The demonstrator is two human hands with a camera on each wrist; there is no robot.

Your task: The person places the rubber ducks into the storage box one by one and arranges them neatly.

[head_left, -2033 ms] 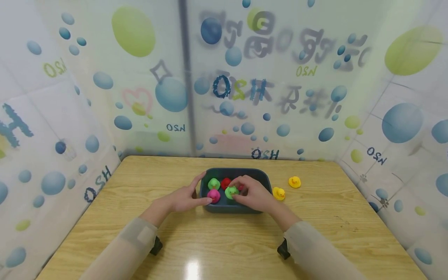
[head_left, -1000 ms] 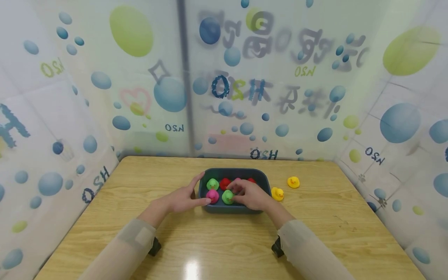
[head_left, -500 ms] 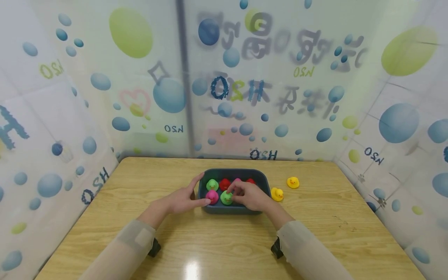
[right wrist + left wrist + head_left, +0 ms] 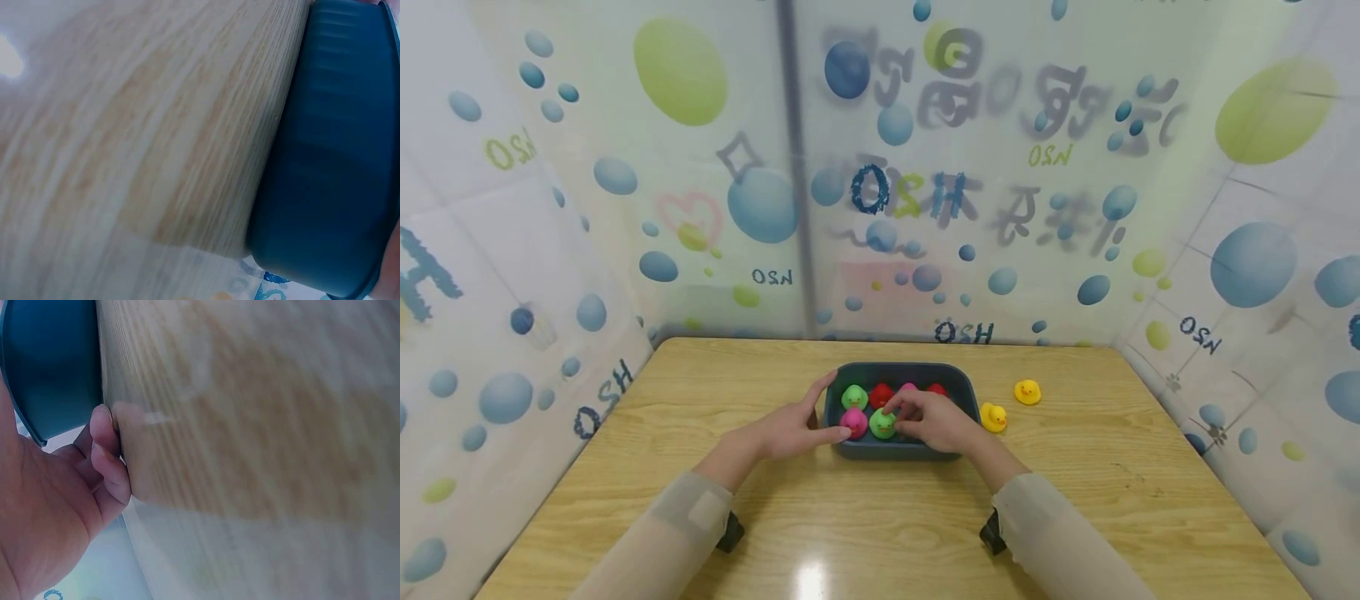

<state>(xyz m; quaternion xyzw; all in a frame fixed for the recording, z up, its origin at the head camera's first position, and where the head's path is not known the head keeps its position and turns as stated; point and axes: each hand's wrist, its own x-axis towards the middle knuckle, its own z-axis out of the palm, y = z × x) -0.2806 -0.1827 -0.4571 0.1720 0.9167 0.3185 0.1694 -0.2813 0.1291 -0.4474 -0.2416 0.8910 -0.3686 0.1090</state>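
A dark blue plastic box (image 4: 898,451) stands on the table with rubber ducks inside. My right hand (image 4: 934,419) reaches in over its right part and pinches a green rubber duck (image 4: 882,423) between thumb and index finger. At the box's left end, my left hand (image 4: 786,431) is spread, with a straight thumb over the front rim beside a pink duck (image 4: 853,423) and the index finger along the back-left corner. Another green duck (image 4: 854,397) and a red duck (image 4: 881,395) sit behind. The left wrist view shows the lower fingers (image 4: 109,469) loosely bent against the table.
Two yellow ducks, a nearer one (image 4: 993,417) and a farther one (image 4: 1027,392), sit on the wooden table (image 4: 857,533) right of the box. Another red duck (image 4: 936,389) and a pink one (image 4: 908,387) are partly hidden behind my right hand. Patterned curtains (image 4: 880,275) enclose the table.
My right hand has moved slightly left and toward the front of the box with the green duck, bringing it beside the pink duck. My left hand keeps its place at the box.
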